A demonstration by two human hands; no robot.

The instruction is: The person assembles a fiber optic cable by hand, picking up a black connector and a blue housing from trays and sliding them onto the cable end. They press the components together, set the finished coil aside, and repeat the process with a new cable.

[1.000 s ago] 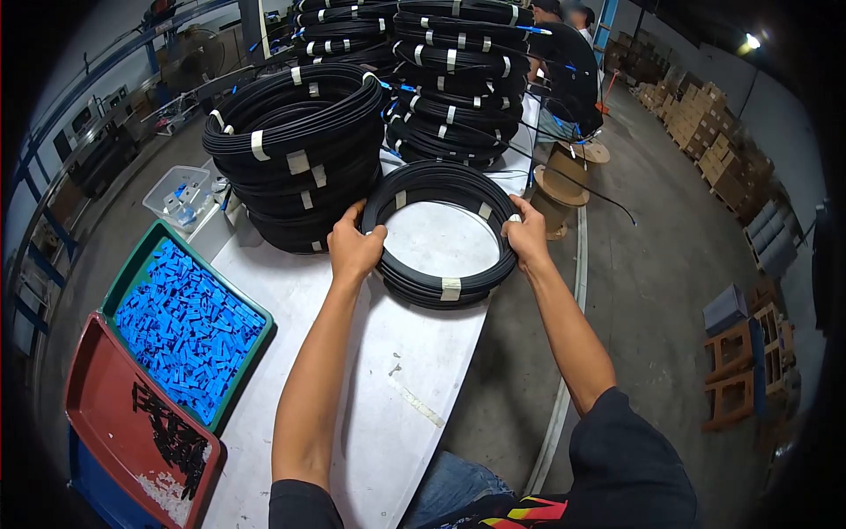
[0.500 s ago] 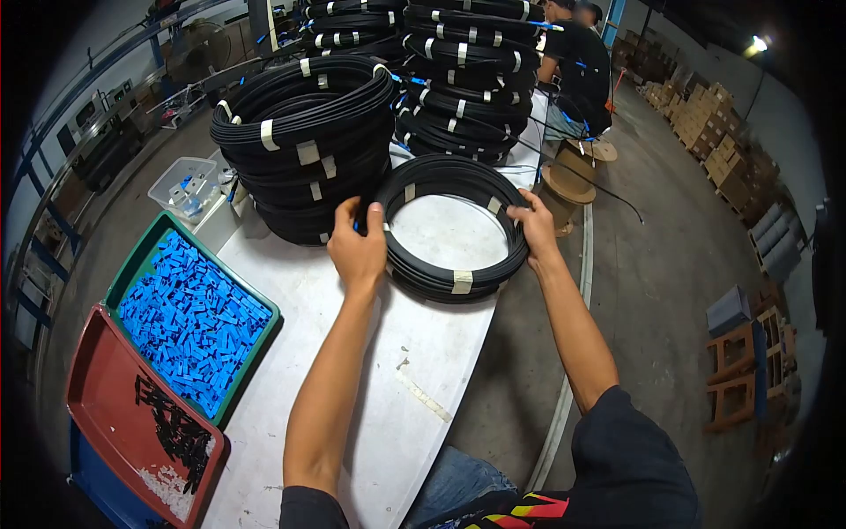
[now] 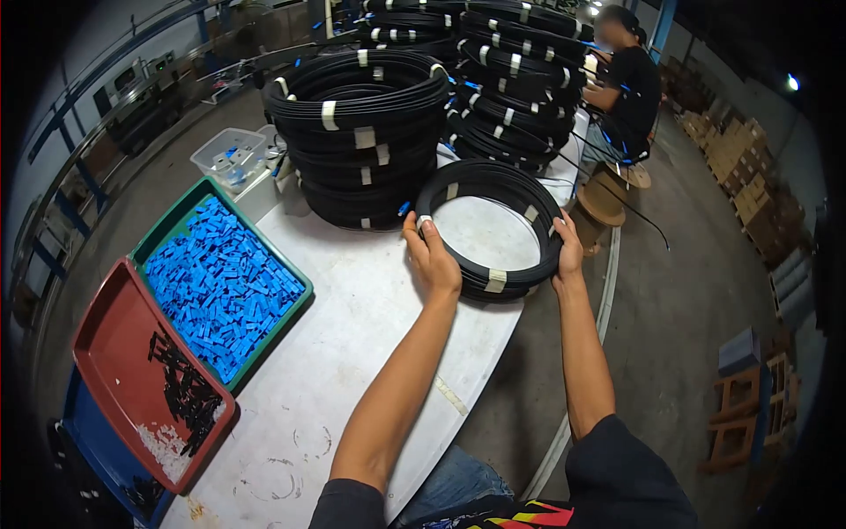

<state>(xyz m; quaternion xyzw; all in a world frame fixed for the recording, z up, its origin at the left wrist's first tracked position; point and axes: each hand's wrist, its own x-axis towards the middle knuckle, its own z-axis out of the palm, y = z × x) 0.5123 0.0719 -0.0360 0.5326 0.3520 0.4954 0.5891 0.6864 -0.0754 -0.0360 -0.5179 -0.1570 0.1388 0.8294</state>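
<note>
A coil of black cable point(image 3: 480, 280), bound with several strips of pale tape, lies at the right edge of the white table point(image 3: 352, 309). My left hand point(image 3: 434, 256) grips its left side, thumb on top and fingers around the outer edge. A small blue connector point(image 3: 404, 209) sticks out by those fingertips. On the coil's opposite side, my right hand point(image 3: 569, 247) is closed around the rim, its fingers partly hidden. Just behind my left hand stands a stack of similar coils point(image 3: 357, 150), and a second stack of coils point(image 3: 515, 97) rises farther back.
At left, a green tray point(image 3: 304, 286) holds many blue pieces, and a red tray point(image 3: 106, 317) holds black and white bits. A clear plastic box point(image 3: 231, 159) sits behind them. Beyond the table's right edge are wooden spools point(image 3: 604, 198) and a seated person point(image 3: 634, 88).
The view has shifted, so the table and trays appear farther right. My left hand has closed on the coil's left side, and my right hand has moved lower along its right side.
</note>
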